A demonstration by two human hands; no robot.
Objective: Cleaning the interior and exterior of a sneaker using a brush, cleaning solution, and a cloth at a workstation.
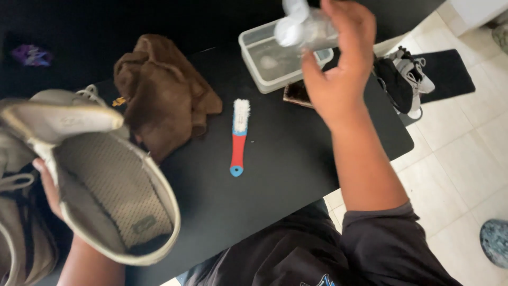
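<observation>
1. Head view, left side: we see the left hand point(46, 191) gripping a pale grey high-top shoe point(100, 196) from underneath, fingers wrapped behind its side; the shoe is tilted so that its opening and textured insole face us, its tongue folded up toward the left

2. Head view, upper right: the right hand point(338, 66) is raised above the black table point(286, 169), closed around a translucent bottle with a white cap point(302, 24); the bottle is blurred and sits just over a clear plastic tub point(253, 55) holding some water

3. Head view, middle: a crumpled brown cloth point(166, 92) lies on the table beside the shoe; to its right lies a brush with a red and blue handle point(239, 139), white bristles pointing away from us; a dark phone point(297, 94) lies just beside the tub

4. Head view, right edge: a black and white sneaker point(405, 79) rests on a dark mat point(450, 71) on the tiled floor
</observation>
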